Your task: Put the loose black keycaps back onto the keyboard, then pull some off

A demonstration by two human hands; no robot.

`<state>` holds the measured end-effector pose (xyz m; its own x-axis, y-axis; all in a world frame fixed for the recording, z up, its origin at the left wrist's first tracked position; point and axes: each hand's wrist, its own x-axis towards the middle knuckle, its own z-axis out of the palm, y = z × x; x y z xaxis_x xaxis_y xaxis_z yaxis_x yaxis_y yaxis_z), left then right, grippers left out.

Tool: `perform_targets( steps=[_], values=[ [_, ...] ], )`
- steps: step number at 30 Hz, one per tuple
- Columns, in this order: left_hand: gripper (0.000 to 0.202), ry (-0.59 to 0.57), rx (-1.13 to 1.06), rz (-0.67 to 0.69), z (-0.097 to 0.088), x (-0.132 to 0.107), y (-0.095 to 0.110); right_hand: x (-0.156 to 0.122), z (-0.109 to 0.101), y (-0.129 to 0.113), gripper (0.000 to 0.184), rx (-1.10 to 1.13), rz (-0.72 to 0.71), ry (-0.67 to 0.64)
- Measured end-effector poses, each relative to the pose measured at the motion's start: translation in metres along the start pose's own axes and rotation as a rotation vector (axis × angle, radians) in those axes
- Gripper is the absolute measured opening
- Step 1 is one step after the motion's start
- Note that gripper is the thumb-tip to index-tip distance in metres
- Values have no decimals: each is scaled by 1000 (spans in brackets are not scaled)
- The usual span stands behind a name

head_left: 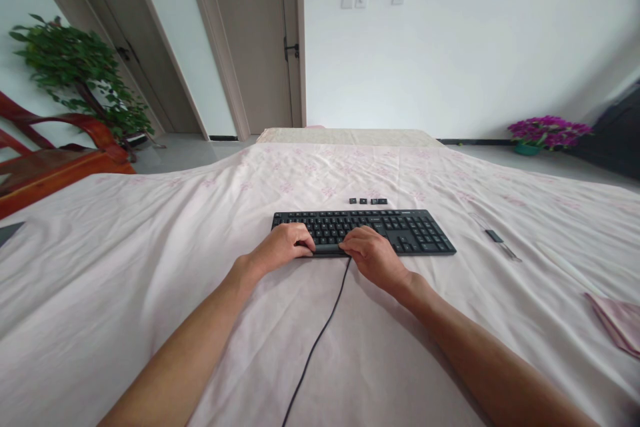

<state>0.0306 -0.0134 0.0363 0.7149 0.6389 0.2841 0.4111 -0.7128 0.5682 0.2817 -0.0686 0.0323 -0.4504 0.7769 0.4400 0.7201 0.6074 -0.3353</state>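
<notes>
A black keyboard (413,230) lies flat on the cloth-covered surface, its cable (320,337) running from the near edge toward me. At the keyboard's near edge, my left hand (287,240) pinches the left end of the space bar (327,249). Its right end is between the fingers of my right hand (367,248). Whether the bar is seated or slightly raised, I cannot tell. Several loose keycaps (363,201) lie in a row just beyond the keyboard. Parts of the lower key rows are hidden under both hands.
To the right lies a wire keycap puller (494,236) with a dark middle. Farther right is a folded pink cloth (617,320). A pale patterned tablecloth (150,267) covers the surface. A wooden chair (75,167) stands at the left, and purple flowers (547,131) sit on the floor.
</notes>
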Motion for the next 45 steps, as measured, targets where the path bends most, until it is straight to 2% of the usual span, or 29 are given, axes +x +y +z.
perform_targets(
  steps=[16, 23, 27, 30, 36, 45],
  values=[
    [4, -15, 76, -12, -5, -1, -1, 4, 1, -4, 24, 7, -3, -19],
    [6, 7, 86, 3, -3, -2, -3, 2, 0, -8, 25, -105, -20, -65],
    [3, 14, 130, 37, -1, -5, 0, 1, -1, -11, 26, -151, -40, -89],
    [9, 7, 169, 88, 3, -11, 0, 0, -2, -14, 27, -177, -58, -106],
    [16, 101, 220, 121, 9, -19, -4, 1, 0, -15, 26, -216, -59, -107],
    [19, 196, 365, 130, 12, -22, 0, 3, -1, -18, 26, -290, -63, -132]
  ],
)
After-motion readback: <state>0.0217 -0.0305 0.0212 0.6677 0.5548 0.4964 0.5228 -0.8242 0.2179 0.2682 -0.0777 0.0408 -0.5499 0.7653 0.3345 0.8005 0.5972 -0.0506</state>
